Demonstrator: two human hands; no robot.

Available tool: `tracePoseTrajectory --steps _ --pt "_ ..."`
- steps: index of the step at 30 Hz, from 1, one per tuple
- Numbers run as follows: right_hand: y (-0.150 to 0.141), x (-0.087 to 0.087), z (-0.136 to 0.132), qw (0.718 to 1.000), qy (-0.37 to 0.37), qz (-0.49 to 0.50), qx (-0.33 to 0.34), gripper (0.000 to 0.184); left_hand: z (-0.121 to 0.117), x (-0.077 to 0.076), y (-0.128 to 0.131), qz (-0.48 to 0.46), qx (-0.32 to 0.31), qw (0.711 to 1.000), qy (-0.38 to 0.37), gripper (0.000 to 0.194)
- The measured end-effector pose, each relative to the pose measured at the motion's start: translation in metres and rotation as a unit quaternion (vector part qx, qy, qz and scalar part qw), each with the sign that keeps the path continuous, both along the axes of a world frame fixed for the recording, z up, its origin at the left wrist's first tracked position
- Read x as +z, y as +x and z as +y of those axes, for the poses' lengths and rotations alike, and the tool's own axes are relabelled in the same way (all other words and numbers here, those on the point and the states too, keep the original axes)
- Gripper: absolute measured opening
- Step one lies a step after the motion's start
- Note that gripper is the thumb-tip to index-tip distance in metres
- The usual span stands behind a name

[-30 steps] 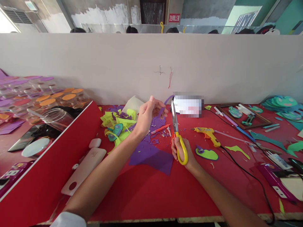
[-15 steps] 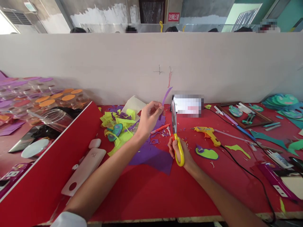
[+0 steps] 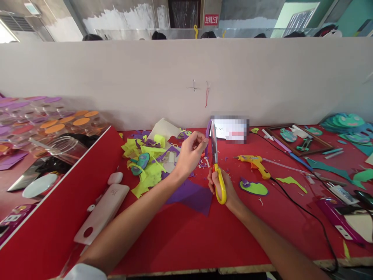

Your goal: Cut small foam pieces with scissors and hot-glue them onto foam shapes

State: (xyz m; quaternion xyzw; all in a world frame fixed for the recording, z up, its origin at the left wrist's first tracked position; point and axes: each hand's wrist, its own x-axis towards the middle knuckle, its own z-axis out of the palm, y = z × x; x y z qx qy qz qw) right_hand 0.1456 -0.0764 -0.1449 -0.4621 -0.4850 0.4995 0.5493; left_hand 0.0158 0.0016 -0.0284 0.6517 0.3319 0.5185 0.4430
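Observation:
Between the thumb and fingers of my left hand [image 3: 190, 151] is a thin purple strip [image 3: 208, 134], held upright. My right hand [image 3: 223, 186] grips a pair of scissors [image 3: 215, 151] with yellow handles, blades pointing up. The strip stands just left of the blades; whether they touch I cannot tell. Below my hands lies a larger purple sheet [image 3: 189, 196] on the red table. To the left is a heap of yellow-green and purple scraps [image 3: 148, 155] with a teal cut-out [image 3: 140, 163] on it. A yellow-green and purple piece [image 3: 254, 188] lies right of my right hand.
A yellow glue gun [image 3: 255, 164] with a black cable lies on the right, near a wooden frame [image 3: 320, 149] holding cut-outs. A lit phone [image 3: 230, 129] leans at the back wall. A white power bank [image 3: 101, 213] lies beside the red divider [image 3: 67, 194]; jars stand beyond it.
My left hand has moved right and slightly down, bringing the purple strip from a rightward slant to upright beside the scissor blades. The right hand has stayed nearly in place.

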Motion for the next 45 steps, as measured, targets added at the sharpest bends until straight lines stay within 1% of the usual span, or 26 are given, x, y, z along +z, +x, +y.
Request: tracePoseTrajectory --steps 4,7,11,16,21,25,29,33,35,42,45 --pt "-0.003 0.003 0.001 1.0 -0.007 0.015 0.01 0.061 0.002 0.0 -0.002 -0.013 0.023 1.0 0.009 0.019" --pt "-0.004 0.004 0.001 0.999 -0.01 0.021 0.025 0.063 0.002 0.0 -0.002 -0.011 0.019 1.0 0.011 0.018" --pt "-0.003 0.003 -0.001 0.999 -0.01 0.022 0.039 0.061 -0.001 -0.002 0.0 0.025 0.007 1.0 0.007 0.018" --pt "-0.001 0.006 -0.002 1.0 0.008 0.003 0.022 0.06 -0.006 -0.003 0.003 0.052 -0.003 0.999 0.003 0.017" --pt "0.001 0.011 -0.002 1.0 0.006 -0.005 0.007 0.059 -0.009 -0.001 0.005 0.071 -0.003 0.997 0.004 0.015" --pt "0.001 0.012 -0.003 1.0 0.011 -0.018 0.004 0.058 -0.009 0.002 0.003 0.093 0.01 0.995 0.017 0.022" --pt "0.002 0.007 -0.004 0.999 0.019 -0.036 0.012 0.054 -0.006 0.005 -0.001 0.09 0.024 0.995 0.031 0.027" --pt "0.003 0.0 -0.004 0.997 0.03 -0.07 0.015 0.052 -0.001 0.008 -0.005 0.095 0.035 0.994 0.052 0.021" --pt "0.003 -0.002 -0.004 0.997 0.031 -0.076 0.013 0.052 0.0 0.008 -0.006 0.098 0.034 0.993 0.058 0.017" --pt "-0.001 0.007 -0.004 0.999 0.009 -0.035 0.018 0.056 -0.005 0.006 -0.001 0.092 0.033 0.994 0.046 0.012" --pt "-0.001 0.008 -0.005 0.999 0.007 -0.033 0.019 0.055 -0.007 0.004 0.001 0.086 0.03 0.995 0.034 0.012"
